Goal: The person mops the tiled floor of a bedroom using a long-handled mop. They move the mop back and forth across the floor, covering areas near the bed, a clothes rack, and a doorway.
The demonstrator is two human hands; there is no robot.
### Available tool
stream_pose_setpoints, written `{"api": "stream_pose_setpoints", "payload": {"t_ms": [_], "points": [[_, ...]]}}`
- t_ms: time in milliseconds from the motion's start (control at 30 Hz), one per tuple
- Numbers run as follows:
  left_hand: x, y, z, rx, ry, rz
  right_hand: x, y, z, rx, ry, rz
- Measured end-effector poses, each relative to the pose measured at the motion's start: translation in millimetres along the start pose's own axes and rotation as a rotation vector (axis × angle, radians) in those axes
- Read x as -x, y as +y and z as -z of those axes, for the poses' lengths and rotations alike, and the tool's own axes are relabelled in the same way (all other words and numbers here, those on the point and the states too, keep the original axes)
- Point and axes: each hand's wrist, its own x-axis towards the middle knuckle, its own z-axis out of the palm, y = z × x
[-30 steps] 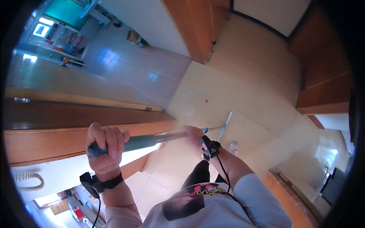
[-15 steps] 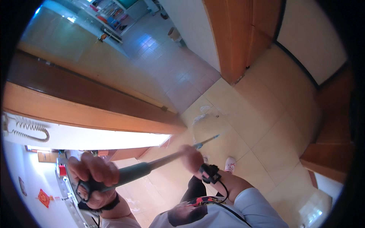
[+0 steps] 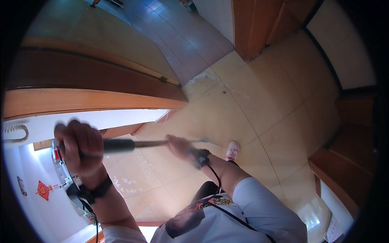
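Observation:
My left hand (image 3: 80, 148) is wrapped around the top end of a long pole with a thick dark grip (image 3: 118, 146). Further down, my right hand (image 3: 177, 146) closes around the thinner, pale shaft (image 3: 150, 143). A bluish piece (image 3: 204, 141) shows at the pole's far end, low over the tiles, too blurred to name. Both hands are smeared by motion. White foamy streaks (image 3: 202, 77) lie on the beige tiled floor (image 3: 227, 109), with more white marks (image 3: 127, 184) below the pole.
A brown door frame (image 3: 93, 99) stands at left and a wooden door post (image 3: 251, 32) ahead, with grey tiles (image 3: 182, 44) between them. Brown wooden furniture (image 3: 336, 174) is at right. My shoe (image 3: 232, 150) rests on the floor. A coiled cord (image 3: 18, 131) hangs at far left.
My hands and the pole have shifted left, and the pole lies closer to level in the picture. The view has tilted down, so the far room shows less.

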Motion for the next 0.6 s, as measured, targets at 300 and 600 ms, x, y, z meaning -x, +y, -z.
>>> {"api": "stream_pose_setpoints", "payload": {"t_ms": [300, 600], "points": [[-98, -24, 20, -0.195, -0.161, -0.024, -92, 14, 76, 0.02, -0.035, -0.062], [-103, -2, 4, -0.412, -0.189, -0.191, -143, 13, 147, -0.051, 0.018, -0.194]]}}
